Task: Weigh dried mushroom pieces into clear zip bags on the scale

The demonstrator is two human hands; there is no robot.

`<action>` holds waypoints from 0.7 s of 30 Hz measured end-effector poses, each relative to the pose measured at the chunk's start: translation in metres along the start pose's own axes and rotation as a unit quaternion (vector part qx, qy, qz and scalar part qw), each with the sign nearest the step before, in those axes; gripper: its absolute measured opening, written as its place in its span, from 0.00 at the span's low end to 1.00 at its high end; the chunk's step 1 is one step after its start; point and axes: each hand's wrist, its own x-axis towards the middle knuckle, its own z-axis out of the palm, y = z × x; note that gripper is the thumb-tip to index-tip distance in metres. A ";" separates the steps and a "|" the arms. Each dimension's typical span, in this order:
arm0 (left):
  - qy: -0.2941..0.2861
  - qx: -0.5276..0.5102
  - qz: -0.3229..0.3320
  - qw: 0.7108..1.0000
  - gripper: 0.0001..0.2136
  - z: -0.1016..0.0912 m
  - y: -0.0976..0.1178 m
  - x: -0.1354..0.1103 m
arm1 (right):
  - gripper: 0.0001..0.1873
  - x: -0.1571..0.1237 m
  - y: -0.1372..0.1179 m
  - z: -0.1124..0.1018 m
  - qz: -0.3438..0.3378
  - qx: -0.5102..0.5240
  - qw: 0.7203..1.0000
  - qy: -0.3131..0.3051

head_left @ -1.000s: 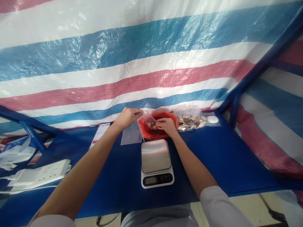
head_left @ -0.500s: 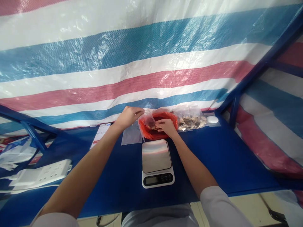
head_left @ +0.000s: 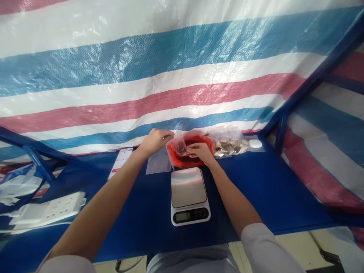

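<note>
My left hand [head_left: 158, 141] pinches the upper edge of a small clear plastic bag [head_left: 178, 141], which hangs over the left side of an open red plastic bag [head_left: 189, 163]. Brownish pieces show at the clear bag's lower end. My right hand [head_left: 200, 152] reaches over the red bag from the right, its fingertips closed at those pieces; what exactly they grip is too small to tell. In front of the red bag stands a kitchen scale [head_left: 189, 189] with nothing on its steel plate.
Clear bags filled with pale brown dried slices [head_left: 229, 146] lie right of the red bag, beside a white round object [head_left: 255, 144]. A flat clear bag [head_left: 158, 163] and a phone [head_left: 120, 162] are on the left. A power strip [head_left: 58, 207] lies near the left edge.
Both hands keep almost the same place, with the clear bag still over the red bag. The scene has shifted slightly in view.
</note>
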 end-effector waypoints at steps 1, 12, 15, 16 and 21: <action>0.002 0.000 0.001 1.000 0.15 -0.001 -0.001 0.000 | 0.11 0.000 0.000 0.000 0.009 0.004 1.000 0.005; 0.028 -0.015 -0.017 0.999 0.14 -0.004 -0.006 -0.003 | 0.01 -0.003 -0.007 0.003 0.031 -0.006 0.999 0.044; 0.034 -0.025 -0.030 0.999 0.14 -0.004 -0.007 -0.002 | 0.07 -0.006 -0.010 0.002 0.044 0.015 0.998 0.036; 0.034 -0.028 -0.032 0.998 0.14 -0.004 -0.008 -0.002 | 0.09 -0.007 -0.011 0.002 0.042 0.015 0.999 0.026; 0.040 -0.031 -0.027 0.998 0.14 -0.003 -0.009 -0.001 | 0.10 -0.004 -0.006 0.002 0.015 -0.016 1.000 -0.008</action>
